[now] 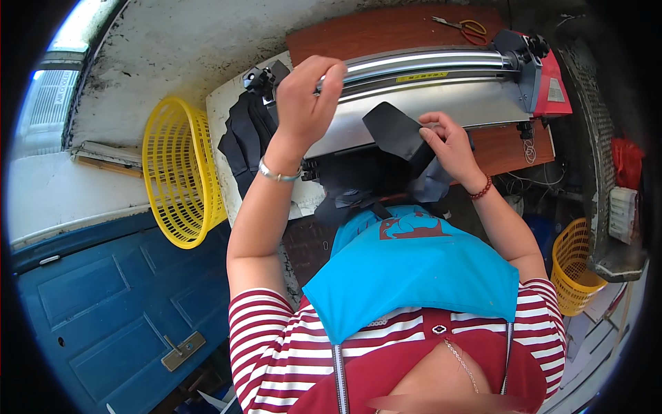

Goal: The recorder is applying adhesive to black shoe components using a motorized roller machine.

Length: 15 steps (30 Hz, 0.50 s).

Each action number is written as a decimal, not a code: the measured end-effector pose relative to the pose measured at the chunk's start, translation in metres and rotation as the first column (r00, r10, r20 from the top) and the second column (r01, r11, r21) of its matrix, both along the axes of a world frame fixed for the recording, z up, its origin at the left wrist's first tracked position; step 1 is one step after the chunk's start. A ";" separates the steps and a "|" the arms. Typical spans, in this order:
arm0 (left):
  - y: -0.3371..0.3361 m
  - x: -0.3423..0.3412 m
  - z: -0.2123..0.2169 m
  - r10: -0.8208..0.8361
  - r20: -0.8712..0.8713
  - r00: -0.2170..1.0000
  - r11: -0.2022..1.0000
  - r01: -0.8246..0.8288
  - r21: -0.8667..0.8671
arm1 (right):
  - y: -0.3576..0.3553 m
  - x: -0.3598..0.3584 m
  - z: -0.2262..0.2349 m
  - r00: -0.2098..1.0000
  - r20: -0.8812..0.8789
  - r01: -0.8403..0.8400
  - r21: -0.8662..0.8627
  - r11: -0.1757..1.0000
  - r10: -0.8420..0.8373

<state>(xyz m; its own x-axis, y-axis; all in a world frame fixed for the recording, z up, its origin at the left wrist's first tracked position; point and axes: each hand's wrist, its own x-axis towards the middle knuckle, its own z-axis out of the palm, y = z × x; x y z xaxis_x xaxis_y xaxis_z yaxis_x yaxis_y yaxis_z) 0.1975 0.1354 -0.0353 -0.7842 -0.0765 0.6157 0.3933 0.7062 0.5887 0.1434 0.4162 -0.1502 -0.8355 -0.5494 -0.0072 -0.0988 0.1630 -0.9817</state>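
Right hand point(452, 143) pinches the black fabric piece point(394, 131) at its edge, against the roller machine point(441, 83). Left hand point(307, 96) curls closed over the roller bar (grip looks firm). The piece looks light and floppy, best held with 2 fingertips at a corner.

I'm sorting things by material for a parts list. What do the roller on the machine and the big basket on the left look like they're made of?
The roller looks like polished metal: silvery, with a bright streak of glare along it. The basket looks like moulded plastic: uniform bright yellow, with an open lattice wall.
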 end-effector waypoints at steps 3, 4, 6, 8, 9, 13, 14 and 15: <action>0.010 -0.049 -0.032 0.104 0.204 0.973 0.977 -0.061 -0.206 | -0.001 -0.002 0.013 0.998 -0.060 0.003 0.179 0.984 0.008; 0.007 -0.063 -0.042 0.097 0.211 0.973 0.979 -0.055 -0.198 | -0.001 -0.003 0.011 0.999 -0.038 0.006 0.228 0.974 0.003; 0.003 -0.089 -0.059 0.179 0.632 0.754 0.947 0.043 -0.319 | -0.010 -0.009 0.016 0.999 -0.039 0.020 0.223 0.975 -0.011; 0.000 -0.108 -0.075 0.154 0.737 0.658 0.964 0.062 -0.257 | -0.022 -0.019 0.015 0.999 -0.029 0.036 0.223 0.974 -0.030; -0.001 -0.115 -0.082 0.133 0.820 0.557 0.977 0.067 -0.204 | -0.029 -0.025 0.011 0.986 -0.162 0.059 0.223 0.973 -0.023; -0.009 -0.147 -0.100 0.071 0.851 0.520 0.994 0.031 -0.102 | -0.034 -0.038 0.018 0.763 -0.636 0.264 0.475 0.840 0.120; -0.014 -0.158 -0.098 0.106 0.861 0.498 0.993 -0.103 -0.063 | -0.028 -0.036 0.019 0.685 -0.715 0.319 0.466 0.825 0.139; 0.004 -0.144 -0.048 0.073 0.909 0.411 0.996 -0.084 -0.042 | -0.023 -0.035 0.016 0.636 -0.760 0.346 0.436 0.831 0.134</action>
<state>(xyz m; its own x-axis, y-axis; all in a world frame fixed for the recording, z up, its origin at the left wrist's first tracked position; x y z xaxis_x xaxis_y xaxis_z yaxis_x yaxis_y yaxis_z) 0.0530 0.1391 -0.0836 -0.8748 -0.1695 -0.4539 -0.4320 0.6972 0.5721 0.1085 0.3928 -0.1343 -0.7267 -0.5643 0.3919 -0.6833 0.6527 -0.3273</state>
